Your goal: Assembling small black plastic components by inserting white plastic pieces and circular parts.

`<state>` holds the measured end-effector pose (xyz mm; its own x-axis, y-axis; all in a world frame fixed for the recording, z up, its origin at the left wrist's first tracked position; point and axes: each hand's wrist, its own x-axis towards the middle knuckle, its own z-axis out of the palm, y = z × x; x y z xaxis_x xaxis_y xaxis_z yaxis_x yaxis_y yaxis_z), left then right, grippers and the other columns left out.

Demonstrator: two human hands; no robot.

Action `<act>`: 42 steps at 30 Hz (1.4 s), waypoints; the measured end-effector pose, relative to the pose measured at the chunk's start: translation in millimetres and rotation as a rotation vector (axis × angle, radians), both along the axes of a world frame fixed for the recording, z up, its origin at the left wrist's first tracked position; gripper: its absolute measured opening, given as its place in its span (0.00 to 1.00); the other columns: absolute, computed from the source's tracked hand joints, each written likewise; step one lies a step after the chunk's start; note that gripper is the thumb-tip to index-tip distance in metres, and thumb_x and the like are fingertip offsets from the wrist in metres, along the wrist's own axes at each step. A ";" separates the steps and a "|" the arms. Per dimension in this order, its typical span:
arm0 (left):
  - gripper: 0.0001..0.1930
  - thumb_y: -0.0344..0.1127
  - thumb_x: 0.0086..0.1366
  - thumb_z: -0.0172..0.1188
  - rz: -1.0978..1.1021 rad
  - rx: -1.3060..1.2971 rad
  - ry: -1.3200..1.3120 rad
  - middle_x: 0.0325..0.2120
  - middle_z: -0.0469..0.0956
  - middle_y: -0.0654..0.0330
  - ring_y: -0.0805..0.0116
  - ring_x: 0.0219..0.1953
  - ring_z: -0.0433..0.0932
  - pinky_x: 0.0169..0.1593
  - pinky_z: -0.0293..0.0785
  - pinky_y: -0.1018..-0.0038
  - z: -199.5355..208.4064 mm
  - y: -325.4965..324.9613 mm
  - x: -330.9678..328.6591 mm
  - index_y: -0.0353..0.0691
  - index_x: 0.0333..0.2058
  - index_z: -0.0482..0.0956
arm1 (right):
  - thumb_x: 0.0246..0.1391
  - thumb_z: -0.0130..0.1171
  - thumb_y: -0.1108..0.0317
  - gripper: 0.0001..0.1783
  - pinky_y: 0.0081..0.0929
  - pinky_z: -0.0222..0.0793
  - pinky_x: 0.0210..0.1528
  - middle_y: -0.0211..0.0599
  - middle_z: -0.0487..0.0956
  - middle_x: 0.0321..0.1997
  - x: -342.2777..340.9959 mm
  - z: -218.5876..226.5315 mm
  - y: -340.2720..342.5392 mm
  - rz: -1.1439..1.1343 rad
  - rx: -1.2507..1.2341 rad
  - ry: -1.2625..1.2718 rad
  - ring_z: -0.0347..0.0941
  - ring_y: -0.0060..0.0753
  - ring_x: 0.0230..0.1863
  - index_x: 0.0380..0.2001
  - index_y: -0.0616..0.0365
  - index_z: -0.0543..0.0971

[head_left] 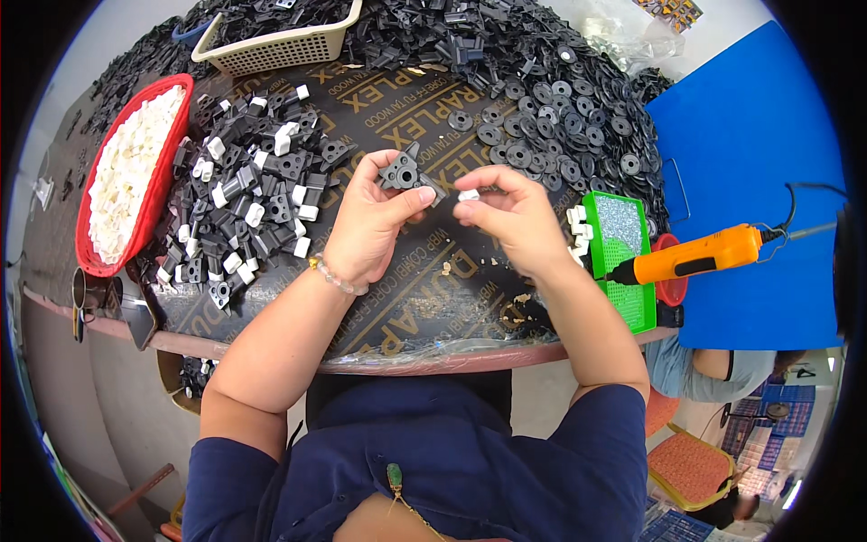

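Note:
Over the middle of the table, my left hand [375, 212] is closed on a black plastic part [401, 172] with a round hole in its centre and pointed arms. Close on its right, my right hand [513, 215] pinches a small white plastic piece [468, 195] between thumb and fingers. A narrow gap separates the white piece from the black part. To the left of my left hand lies a pile of black parts with white pieces fitted on them [237, 194]. Several loose white pieces [579, 226] rest beside my right wrist.
A red basket of white pieces [185, 135] stands at the left. Black discs [551, 126] and a cream basket [280, 52] lie at the back. On the right are a green tray of small screws [639, 312], an orange electric screwdriver [700, 256] and a blue panel [750, 181].

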<state>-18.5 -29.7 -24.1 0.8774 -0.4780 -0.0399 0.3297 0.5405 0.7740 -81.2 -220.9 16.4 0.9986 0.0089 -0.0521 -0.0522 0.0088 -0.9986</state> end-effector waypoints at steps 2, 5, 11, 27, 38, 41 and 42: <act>0.28 0.24 0.59 0.69 0.022 -0.007 0.001 0.39 0.79 0.61 0.76 0.38 0.79 0.38 0.73 0.80 0.5 -0.6 -0.1 0.40 0.53 0.64 | 0.58 0.62 0.77 0.16 0.22 0.75 0.41 0.38 0.81 0.40 5.7 -7.5 14.1 -0.032 0.141 -0.026 0.79 0.24 0.38 0.50 0.65 0.77; 0.27 0.25 0.59 0.69 0.057 -0.024 -0.015 0.39 0.79 0.62 0.75 0.38 0.78 0.38 0.73 0.80 -1.8 1.0 3.5 0.40 0.53 0.64 | 0.58 0.62 0.77 0.16 0.23 0.76 0.41 0.39 0.81 0.40 14.7 -10.0 29.1 -0.098 0.283 -0.012 0.79 0.26 0.38 0.50 0.65 0.76; 0.27 0.25 0.60 0.69 0.203 0.014 -0.071 0.38 0.78 0.61 0.75 0.37 0.79 0.37 0.74 0.79 1.6 -1.8 3.3 0.40 0.53 0.63 | 0.59 0.61 0.77 0.14 0.24 0.79 0.41 0.41 0.82 0.41 22.0 -15.4 42.8 -0.128 0.442 0.043 0.81 0.30 0.37 0.49 0.64 0.77; 0.34 0.67 0.69 0.45 -0.397 -0.542 0.245 0.45 0.79 0.63 0.70 0.45 0.79 0.46 0.75 0.73 6.8 1.3 0.4 0.43 0.56 0.69 | 0.41 0.77 0.67 0.41 0.31 0.72 0.58 0.42 0.77 0.56 65.2 27.5 53.1 0.214 -0.052 -0.370 0.74 0.31 0.57 0.59 0.61 0.68; 0.23 0.51 0.73 0.46 -0.071 -0.385 0.436 0.51 0.78 0.57 0.59 0.54 0.75 0.62 0.67 0.59 -18.1 8.7 23.5 0.38 0.54 0.72 | 0.28 0.80 0.45 0.53 0.35 0.72 0.57 0.54 0.79 0.50 179.1 38.8 192.8 0.128 -0.546 -0.718 0.77 0.51 0.52 0.54 0.69 0.71; 0.24 0.53 0.73 0.46 -0.011 -0.328 0.426 0.48 0.79 0.56 0.60 0.50 0.77 0.56 0.71 0.61 -20.1 9.8 26.7 0.38 0.52 0.73 | 0.34 0.76 0.45 0.50 0.41 0.69 0.60 0.53 0.78 0.54 181.4 35.5 179.6 0.150 -0.811 -0.799 0.73 0.51 0.58 0.55 0.68 0.71; 0.25 0.55 0.73 0.45 -0.064 -0.369 0.435 0.45 0.79 0.56 0.61 0.47 0.78 0.51 0.72 0.63 -35.7 17.1 32.2 0.38 0.51 0.73 | 0.39 0.73 0.48 0.42 0.41 0.70 0.58 0.51 0.79 0.52 181.6 35.4 160.5 0.171 -0.885 -0.776 0.74 0.51 0.57 0.54 0.63 0.74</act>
<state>13.7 -12.7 -59.8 0.7863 -0.5806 -0.2114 0.6168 0.7176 0.3234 100.4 -60.4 51.8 0.7554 0.4100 0.5111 0.6356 -0.6482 -0.4194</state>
